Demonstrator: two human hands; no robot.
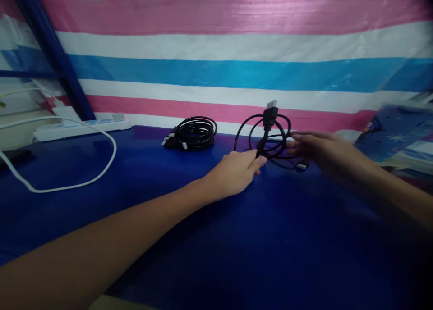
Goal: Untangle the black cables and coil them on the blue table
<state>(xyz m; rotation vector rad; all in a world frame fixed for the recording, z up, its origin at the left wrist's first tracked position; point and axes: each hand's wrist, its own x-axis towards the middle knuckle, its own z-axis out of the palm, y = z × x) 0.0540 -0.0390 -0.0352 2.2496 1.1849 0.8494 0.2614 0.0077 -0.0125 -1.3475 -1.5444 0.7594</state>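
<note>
My left hand [238,170] is closed on a black cable [239,132], pinching it just below a thick black plug [270,115] with a metal tip. The plug points upward, and loose loops of the cable spread around it above the tabletop. At the right side of these loops is my right hand [314,148], its fingers bent around a strand and slightly blurred. The cable's other plug [302,166] hangs or lies low beneath the right fingers; which of the two is unclear. Left of my hands, a second black cable [198,134] lies neatly coiled, with light-tipped ends.
The blue table [189,256] runs back to a striped plastic sheet [216,71]. At left are a white power strip [84,129] with a plugged-in adapter, a looping white cord [113,154] and a blue metal post [50,44]. Books or papers [412,157] stand at right.
</note>
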